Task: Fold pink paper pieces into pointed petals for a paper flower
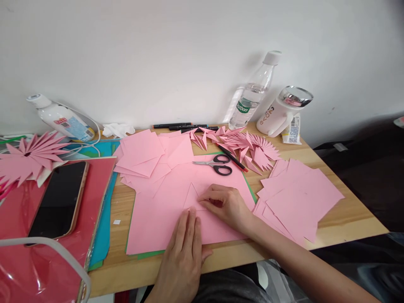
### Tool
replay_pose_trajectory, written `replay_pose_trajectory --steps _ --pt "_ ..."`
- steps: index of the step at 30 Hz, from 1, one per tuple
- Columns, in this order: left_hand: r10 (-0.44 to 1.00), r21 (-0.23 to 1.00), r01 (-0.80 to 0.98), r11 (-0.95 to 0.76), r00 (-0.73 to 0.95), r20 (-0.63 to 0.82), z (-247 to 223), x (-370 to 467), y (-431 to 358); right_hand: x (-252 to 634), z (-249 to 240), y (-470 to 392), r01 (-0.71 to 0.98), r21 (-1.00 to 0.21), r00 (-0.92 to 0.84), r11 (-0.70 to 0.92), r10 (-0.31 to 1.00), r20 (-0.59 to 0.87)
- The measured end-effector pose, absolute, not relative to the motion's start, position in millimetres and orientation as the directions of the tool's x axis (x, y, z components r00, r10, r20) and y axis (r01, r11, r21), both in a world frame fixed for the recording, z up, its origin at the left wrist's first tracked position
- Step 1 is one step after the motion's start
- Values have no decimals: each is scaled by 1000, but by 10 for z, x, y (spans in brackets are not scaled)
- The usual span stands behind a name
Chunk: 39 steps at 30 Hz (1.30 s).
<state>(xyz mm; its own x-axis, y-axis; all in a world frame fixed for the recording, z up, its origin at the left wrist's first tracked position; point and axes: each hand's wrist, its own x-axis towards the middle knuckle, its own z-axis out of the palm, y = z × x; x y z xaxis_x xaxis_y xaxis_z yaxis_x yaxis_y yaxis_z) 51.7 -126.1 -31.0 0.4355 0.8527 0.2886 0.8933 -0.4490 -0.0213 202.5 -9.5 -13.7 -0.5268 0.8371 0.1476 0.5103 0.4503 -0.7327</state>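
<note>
Wooden table: its top runs across the view below a pale wall.
Large pink sheet: the (158,227) sheet lies flat on the table, green paper showing at its edges.
Loose pink papers: one (306,198) pile on the right, another (142,153) on the left overlapping the sheet.
Water bottle: the capped (251,101) bottle stands beside the white mug (274,118), near the wall.
Left hand: the (184,256) hand lies palm down from the near edge, fingers extended and close together, thumb out to the right; it presses rather than grasps, fingertips on the base of the folded pink piece.
Right hand: the (229,206) hand reaches in from the right, wrist low, fingers curled; thumb and forefinger pinch the piece's right side.
Scissors: the black-handled (217,164) pair lies beyond the right hand, blades pointing left.
Folded pink piece: the (191,199) piece is a small, flat triangle on the large sheet, point away from the person; its layers are hard to make out under the fingers.
</note>
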Motion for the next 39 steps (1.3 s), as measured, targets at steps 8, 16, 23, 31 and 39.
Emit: replay_pose_trajectory --steps 8,16,23,31,39 --pt "868 35 902 -429 402 293 -331 512 -1279 2042 -175 -83 505 -723 -545 471 824 156" --pt "855 -38 904 -426 416 310 -331 515 -1265 2036 -201 -84 504 -721 -550 476 820 156" --pt "842 -89 894 -439 443 308 -297 508 -1237 2020 -159 -80 510 -727 -546 459 826 139" --pt "856 -105 904 -414 426 292 -317 513 -1219 2021 -171 -81 513 -721 -551 466 823 141" --pt "845 -81 926 -368 370 387 -339 528 -1130 2011 -212 -93 539 -671 -560 509 812 165"
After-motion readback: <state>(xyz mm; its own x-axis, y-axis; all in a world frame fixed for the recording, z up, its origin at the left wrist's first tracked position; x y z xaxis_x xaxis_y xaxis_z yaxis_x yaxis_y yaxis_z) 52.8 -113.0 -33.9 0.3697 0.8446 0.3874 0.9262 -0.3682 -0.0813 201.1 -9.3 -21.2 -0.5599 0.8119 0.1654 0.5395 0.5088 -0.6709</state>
